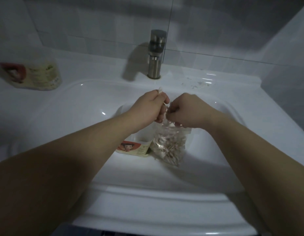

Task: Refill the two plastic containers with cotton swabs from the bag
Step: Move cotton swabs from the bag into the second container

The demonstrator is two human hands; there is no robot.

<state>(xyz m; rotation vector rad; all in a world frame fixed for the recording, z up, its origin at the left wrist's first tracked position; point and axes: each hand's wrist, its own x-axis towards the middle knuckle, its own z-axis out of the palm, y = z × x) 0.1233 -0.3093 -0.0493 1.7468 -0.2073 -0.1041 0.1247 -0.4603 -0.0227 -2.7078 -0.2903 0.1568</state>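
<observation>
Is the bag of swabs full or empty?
Partly full: a heap of swabs fills the lower part of the clear bag.

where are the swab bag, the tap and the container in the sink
swab bag [168,145], head view, full lower half
tap [154,65], head view, upright body
container in the sink [134,147], head view, printed label

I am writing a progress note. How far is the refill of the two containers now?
Done: uncertain; the container on the counter is too blurred to judge. In hand: the left hand grips a few swabs, and the right hand pinches the bag at its mouth. Left: the container in the sink looks not yet filled.
</observation>
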